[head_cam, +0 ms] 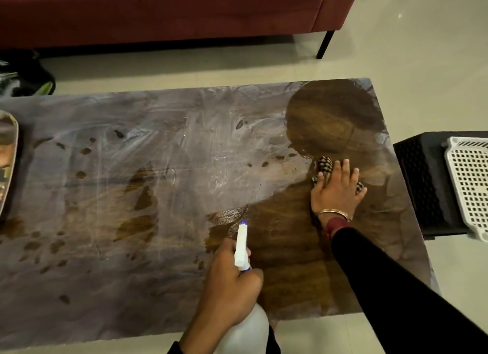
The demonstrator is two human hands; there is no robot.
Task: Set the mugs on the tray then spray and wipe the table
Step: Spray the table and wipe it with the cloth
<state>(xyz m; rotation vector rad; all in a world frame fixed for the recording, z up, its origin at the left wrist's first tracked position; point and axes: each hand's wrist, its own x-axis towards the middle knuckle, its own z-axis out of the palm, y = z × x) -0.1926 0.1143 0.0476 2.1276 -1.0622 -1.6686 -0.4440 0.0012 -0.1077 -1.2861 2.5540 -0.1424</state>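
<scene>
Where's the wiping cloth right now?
In the head view, the checkered cloth lies on the right part of the table, pressed flat under the right hand, within the dark wiped patch near the black stool.

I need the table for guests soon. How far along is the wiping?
Looks done: the table's right end shows clear brown wood. In hand: the right hand presses a checked cloth at that patch's edge, while the left hand holds the spray bottle. Left: the hazy, streaked middle and left. The tray is barely in view; mugs cannot be seen.
</scene>
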